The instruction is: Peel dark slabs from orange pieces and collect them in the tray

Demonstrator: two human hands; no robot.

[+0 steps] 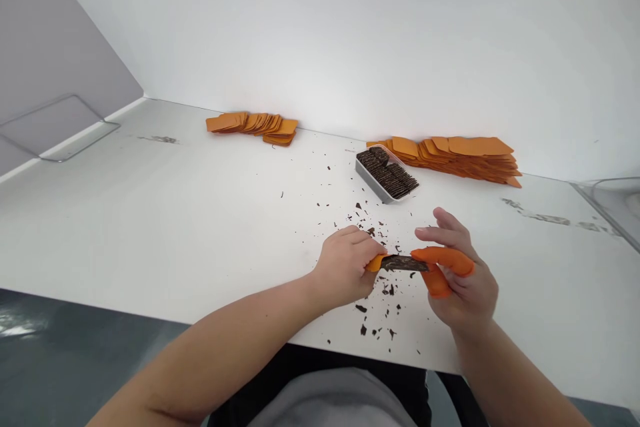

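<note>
In front of my body, my left hand (349, 265) is closed round a small orange paper envelope (376, 263), most of it hidden by the fingers. A thin, dark brown, flaky slab (404, 263) sticks out of the envelope toward the right; how far it goes in cannot be seen. My right hand (463, 277) pinches the slab's other end between thumb and index finger, both in orange finger cots (443, 259). Its other fingers are raised and spread. Beyond the hands, a clear plastic tub (373, 181) holds rows of similar dark slabs (387, 172).
Dark crumbs (363, 330) lie scattered on the white table (175, 227) under and around my hands. Against the back wall rest a smaller pile of orange envelopes (253, 124) at left and a larger pile (460, 157) behind the tub. Wire frames (65, 160) stand at both sides.
</note>
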